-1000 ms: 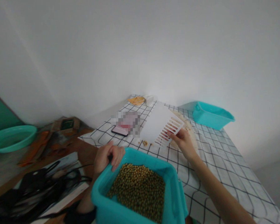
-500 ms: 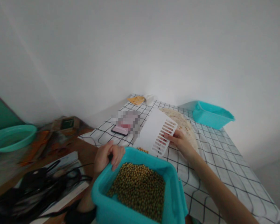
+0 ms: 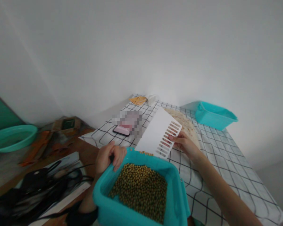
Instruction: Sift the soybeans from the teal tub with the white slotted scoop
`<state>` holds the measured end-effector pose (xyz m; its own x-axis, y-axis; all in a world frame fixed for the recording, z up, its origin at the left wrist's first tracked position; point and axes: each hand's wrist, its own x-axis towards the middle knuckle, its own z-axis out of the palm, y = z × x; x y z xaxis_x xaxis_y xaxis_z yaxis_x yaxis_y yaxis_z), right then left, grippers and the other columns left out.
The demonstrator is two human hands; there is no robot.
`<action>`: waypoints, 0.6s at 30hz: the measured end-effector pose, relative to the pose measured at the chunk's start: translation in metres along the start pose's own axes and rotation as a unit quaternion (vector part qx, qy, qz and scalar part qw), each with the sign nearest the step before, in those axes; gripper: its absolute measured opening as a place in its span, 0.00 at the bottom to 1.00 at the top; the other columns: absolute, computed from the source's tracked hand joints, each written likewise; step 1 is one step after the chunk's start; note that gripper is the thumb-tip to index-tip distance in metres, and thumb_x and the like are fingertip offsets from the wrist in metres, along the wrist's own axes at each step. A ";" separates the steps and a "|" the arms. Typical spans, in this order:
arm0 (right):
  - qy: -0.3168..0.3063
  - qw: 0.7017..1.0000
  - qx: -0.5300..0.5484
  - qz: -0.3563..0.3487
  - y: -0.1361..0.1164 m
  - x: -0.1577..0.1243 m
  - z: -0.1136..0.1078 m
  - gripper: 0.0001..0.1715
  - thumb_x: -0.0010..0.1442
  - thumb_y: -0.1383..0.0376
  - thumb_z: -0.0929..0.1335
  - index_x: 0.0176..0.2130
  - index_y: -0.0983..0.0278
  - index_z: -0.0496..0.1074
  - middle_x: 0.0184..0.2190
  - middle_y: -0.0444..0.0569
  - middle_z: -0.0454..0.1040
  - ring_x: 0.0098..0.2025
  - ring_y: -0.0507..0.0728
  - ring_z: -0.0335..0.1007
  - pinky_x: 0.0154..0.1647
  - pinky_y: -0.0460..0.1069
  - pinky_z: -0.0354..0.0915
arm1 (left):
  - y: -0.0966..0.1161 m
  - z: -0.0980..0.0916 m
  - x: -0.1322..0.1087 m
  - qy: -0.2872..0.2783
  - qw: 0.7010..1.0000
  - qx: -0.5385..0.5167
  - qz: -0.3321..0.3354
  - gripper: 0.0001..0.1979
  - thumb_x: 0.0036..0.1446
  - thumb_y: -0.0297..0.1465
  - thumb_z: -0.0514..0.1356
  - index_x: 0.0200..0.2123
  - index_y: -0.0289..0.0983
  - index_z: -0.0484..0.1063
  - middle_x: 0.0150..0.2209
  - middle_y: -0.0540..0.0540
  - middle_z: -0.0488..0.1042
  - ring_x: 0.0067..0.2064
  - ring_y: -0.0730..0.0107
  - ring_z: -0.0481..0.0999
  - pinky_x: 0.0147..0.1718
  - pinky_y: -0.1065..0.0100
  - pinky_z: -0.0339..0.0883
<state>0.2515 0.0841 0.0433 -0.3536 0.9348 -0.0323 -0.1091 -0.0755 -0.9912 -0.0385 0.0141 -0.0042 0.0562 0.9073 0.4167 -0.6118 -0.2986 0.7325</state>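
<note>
My left hand [image 3: 111, 156] is wrapped over the far left corner of a teal plastic basin [image 3: 175, 175], fingers on its rim. Inside the basin lies a bed of soybeans [image 3: 141, 188], partly in shade. In my right hand [image 3: 182, 142] is a thin white slotted plastic board [image 3: 152, 130], gripped at its slotted edge. The board slopes down to the basin's far rim, and a small row of beans shows along its lower edge. Behind the board, a round pale mat [image 3: 188, 124] lies on the checked cloth, partly hidden.
Another teal basin [image 3: 215, 116] stands on the checked tablecloth [image 3: 226, 163] by the wall. A pink phone [image 3: 122, 128] and a yellow cloth [image 3: 138, 100] lie further left. Black cables [image 3: 44, 185] and papers clutter the left; a green washbowl [image 3: 13, 138] sits beyond.
The white board in my right hand has tilted and shifted slightly right. More beans show along its lower edge at the basin's rim. My left hand has stayed on the rim.
</note>
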 end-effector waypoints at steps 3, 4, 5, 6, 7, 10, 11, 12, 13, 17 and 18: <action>-0.011 1.000 -0.001 -0.006 -0.002 0.001 -0.002 0.17 0.48 0.59 0.82 0.39 0.59 0.83 0.38 0.47 0.86 0.39 0.59 0.82 0.46 0.55 0.77 | 0.001 0.000 -0.002 0.007 1.000 -0.004 -0.009 0.33 0.74 0.34 0.45 0.14 0.39 0.70 0.09 0.49 0.60 0.15 0.71 0.53 0.28 0.63 0.53; -0.006 1.000 0.000 -0.011 -0.002 0.002 -0.002 0.17 0.48 0.60 0.82 0.38 0.59 0.83 0.37 0.47 0.85 0.38 0.59 0.82 0.45 0.55 0.77 | 0.001 0.000 -0.002 0.007 1.000 -0.005 -0.008 0.33 0.74 0.34 0.45 0.15 0.39 0.70 0.09 0.49 0.60 0.16 0.71 0.53 0.28 0.63 0.53; 0.005 1.000 0.003 -0.019 -0.003 0.002 -0.003 0.16 0.48 0.59 0.82 0.38 0.59 0.83 0.37 0.47 0.85 0.38 0.59 0.82 0.44 0.54 0.78 | 0.001 -0.001 -0.002 0.005 1.000 -0.006 -0.006 0.33 0.73 0.34 0.45 0.14 0.39 0.70 0.09 0.49 0.60 0.15 0.71 0.53 0.27 0.63 0.52; 0.019 0.999 0.008 -0.028 -0.003 0.003 -0.004 0.16 0.48 0.59 0.81 0.38 0.59 0.83 0.37 0.47 0.85 0.37 0.59 0.82 0.44 0.54 0.78 | 0.000 -0.002 -0.002 0.002 1.000 -0.006 -0.003 0.33 0.73 0.35 0.46 0.14 0.39 0.69 0.09 0.49 0.59 0.15 0.71 0.53 0.27 0.63 0.52; 0.035 0.999 0.014 -0.040 -0.003 0.004 -0.006 0.16 0.48 0.59 0.81 0.38 0.59 0.83 0.38 0.47 0.85 0.37 0.59 0.82 0.44 0.54 0.78 | -0.001 -0.003 -0.001 -0.001 1.000 -0.006 0.000 0.33 0.73 0.35 0.47 0.14 0.39 0.69 0.09 0.49 0.59 0.15 0.71 0.53 0.27 0.62 0.52; 0.093 0.992 0.026 -0.081 -0.002 0.008 -0.013 0.17 0.48 0.57 0.81 0.39 0.59 0.83 0.40 0.48 0.85 0.39 0.60 0.82 0.43 0.54 0.78 | -0.003 -0.005 0.001 -0.004 1.000 -0.007 0.007 0.32 0.72 0.36 0.49 0.13 0.39 0.69 0.08 0.49 0.59 0.14 0.72 0.53 0.26 0.62 0.52; 0.117 0.988 0.024 -0.095 -0.002 0.009 -0.016 0.18 0.48 0.56 0.81 0.39 0.59 0.82 0.41 0.49 0.85 0.39 0.61 0.82 0.43 0.55 0.78 | -0.004 -0.005 0.001 -0.001 1.000 -0.008 0.008 0.32 0.72 0.35 0.49 0.13 0.39 0.69 0.08 0.49 0.59 0.14 0.72 0.53 0.26 0.62 0.52; 0.144 0.983 0.018 -0.109 -0.002 0.010 -0.019 0.18 0.48 0.56 0.81 0.39 0.59 0.82 0.41 0.49 0.85 0.40 0.62 0.82 0.43 0.56 0.78 | -0.005 -0.006 0.001 0.003 1.000 -0.008 0.009 0.32 0.72 0.35 0.48 0.13 0.39 0.68 0.08 0.49 0.59 0.14 0.72 0.53 0.25 0.62 0.51; 0.172 0.978 0.008 -0.121 -0.002 0.010 -0.021 0.19 0.48 0.55 0.81 0.39 0.59 0.81 0.40 0.50 0.85 0.39 0.63 0.82 0.43 0.57 0.78 | -0.005 -0.005 0.001 0.007 1.000 -0.007 0.009 0.32 0.72 0.34 0.48 0.13 0.39 0.68 0.08 0.49 0.59 0.14 0.72 0.53 0.25 0.62 0.51; 0.223 0.963 -0.052 -0.145 -0.001 0.010 -0.024 0.20 0.49 0.52 0.80 0.38 0.59 0.80 0.37 0.50 0.85 0.37 0.64 0.82 0.40 0.58 0.77 | -0.001 -0.003 -0.002 0.018 1.000 0.005 -0.002 0.33 0.73 0.34 0.45 0.13 0.39 0.68 0.08 0.48 0.58 0.15 0.71 0.54 0.26 0.62 0.51; 0.218 0.962 -0.069 -0.146 0.000 0.010 -0.023 0.20 0.49 0.51 0.79 0.37 0.60 0.79 0.35 0.50 0.84 0.36 0.64 0.82 0.39 0.58 0.77 | 0.001 -0.002 -0.002 0.021 1.000 0.010 -0.008 0.34 0.73 0.33 0.45 0.13 0.39 0.68 0.09 0.48 0.58 0.15 0.71 0.54 0.27 0.62 0.52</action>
<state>0.2698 0.1014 0.0404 0.1005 0.9682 0.2293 -0.0089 0.2313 -0.9728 -0.0403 0.0121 -0.0055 0.0332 0.9232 0.3828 -0.5952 -0.2894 0.7497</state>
